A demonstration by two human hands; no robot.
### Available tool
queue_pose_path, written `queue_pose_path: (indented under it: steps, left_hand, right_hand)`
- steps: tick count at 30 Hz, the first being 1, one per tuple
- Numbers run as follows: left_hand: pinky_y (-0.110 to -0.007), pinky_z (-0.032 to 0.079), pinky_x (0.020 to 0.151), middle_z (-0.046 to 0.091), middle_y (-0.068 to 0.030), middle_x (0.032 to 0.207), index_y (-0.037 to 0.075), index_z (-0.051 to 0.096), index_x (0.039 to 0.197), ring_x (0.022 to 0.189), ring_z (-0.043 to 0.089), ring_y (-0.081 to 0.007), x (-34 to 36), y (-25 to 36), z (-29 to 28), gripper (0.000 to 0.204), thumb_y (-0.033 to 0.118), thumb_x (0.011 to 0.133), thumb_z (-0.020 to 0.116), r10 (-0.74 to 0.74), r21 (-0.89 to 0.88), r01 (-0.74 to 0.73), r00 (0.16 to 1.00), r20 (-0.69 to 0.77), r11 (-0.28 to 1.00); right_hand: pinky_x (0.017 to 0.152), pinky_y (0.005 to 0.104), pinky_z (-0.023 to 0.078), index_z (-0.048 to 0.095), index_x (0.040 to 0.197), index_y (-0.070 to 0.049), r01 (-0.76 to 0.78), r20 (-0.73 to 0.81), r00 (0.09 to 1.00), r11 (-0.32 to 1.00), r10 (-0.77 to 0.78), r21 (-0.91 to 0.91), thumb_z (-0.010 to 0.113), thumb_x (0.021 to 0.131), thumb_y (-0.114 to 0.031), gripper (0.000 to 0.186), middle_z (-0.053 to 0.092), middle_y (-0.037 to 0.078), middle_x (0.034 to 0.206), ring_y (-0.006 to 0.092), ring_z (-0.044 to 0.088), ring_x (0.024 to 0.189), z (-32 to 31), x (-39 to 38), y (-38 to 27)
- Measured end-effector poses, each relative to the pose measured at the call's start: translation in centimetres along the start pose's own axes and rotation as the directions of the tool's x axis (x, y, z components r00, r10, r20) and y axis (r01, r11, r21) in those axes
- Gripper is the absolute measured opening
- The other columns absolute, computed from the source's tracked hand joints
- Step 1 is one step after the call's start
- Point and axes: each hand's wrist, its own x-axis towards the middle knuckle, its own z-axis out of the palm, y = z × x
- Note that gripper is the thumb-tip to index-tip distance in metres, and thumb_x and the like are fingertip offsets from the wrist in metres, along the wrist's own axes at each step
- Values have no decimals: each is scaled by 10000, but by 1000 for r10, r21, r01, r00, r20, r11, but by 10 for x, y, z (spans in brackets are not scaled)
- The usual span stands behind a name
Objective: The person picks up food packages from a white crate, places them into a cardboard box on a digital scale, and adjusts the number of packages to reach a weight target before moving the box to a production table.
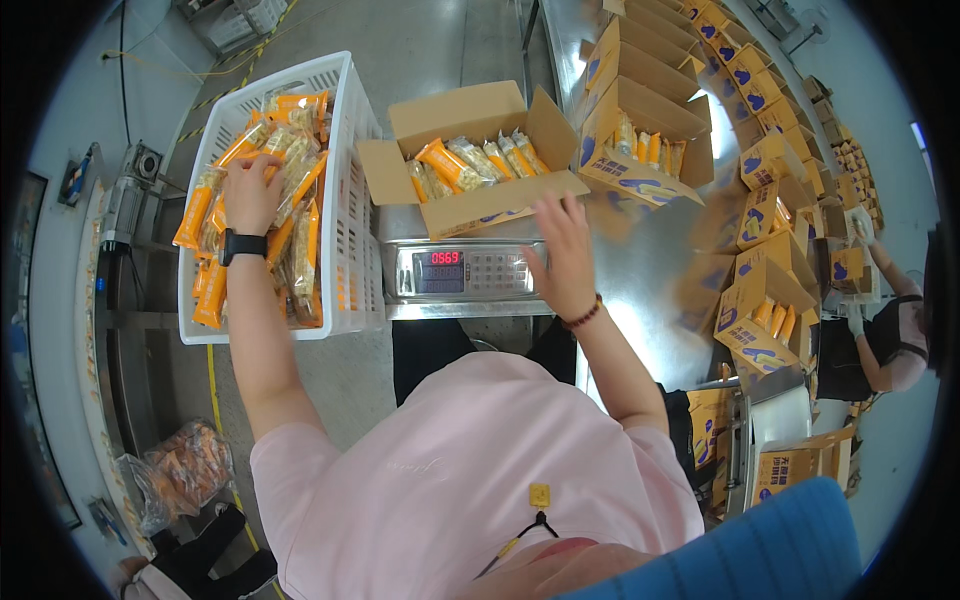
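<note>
My left hand [252, 197], a dark watch on its wrist, is down in a white plastic crate [358, 200] heaped with orange-and-clear snack packets [305, 262]. Its fingers bend round a packet on top of the heap, their tips partly hidden. My right hand [567, 250] is open and holds nothing, its fingers stretched beside the near right corner of an open cardboard box [480, 212]. Several packets [470, 165] lie in a row inside that box. The box rests on a digital scale [465, 270] with lit red digits.
Right of the scale, a metal table [640, 265] bears another open box [645, 150] with packets. Several more filled boxes [765, 310] stand farther right, where a co-worker [875, 340] is at work. A clear bag of packets [190, 470] lies low on the left.
</note>
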Motion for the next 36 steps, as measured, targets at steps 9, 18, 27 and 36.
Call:
queue_pose_path:
  steps: [9,18,27,36]
  left_hand:
    - [-395,440,832,556,-157,1016,148,652,1052,942,533,-313,9,0,-4,255,207,807,607,-57,70,63,995,-83,996]
    - [-215,445,772,590,-61,1070,67,551,1212,860,550,-81,18,100,-64,381,142,845,617,-15,-879,48,999,47,474]
    - [-404,497,713,622,-220,813,97,470,1282,760,620,-350,-4,280,51,530,278,801,601,607,-379,-478,679,413,793]
    - [-373,374,970,498,-172,1273,57,460,1287,1179,473,-299,55,182,-85,512,191,818,615,389,-258,-383,921,-30,887]
  right_hand:
    - [1069,415,234,53,1431,-59,-544,151,638,303,755,782,588,844,-111,797,201,179,1455,281,253,1330,24,-50,32]
    - [902,517,434,394,1186,-1,-362,761,465,-687,453,630,561,864,-147,391,452,186,1180,342,491,1100,38,41,1]
    - [772,483,541,392,1181,43,-209,492,730,-531,475,822,416,872,-19,317,513,183,1122,356,565,1016,22,3,-39]
    - [716,409,574,430,1183,12,-67,342,491,-357,801,932,468,859,-46,332,556,158,1077,285,593,980,-69,-107,31]
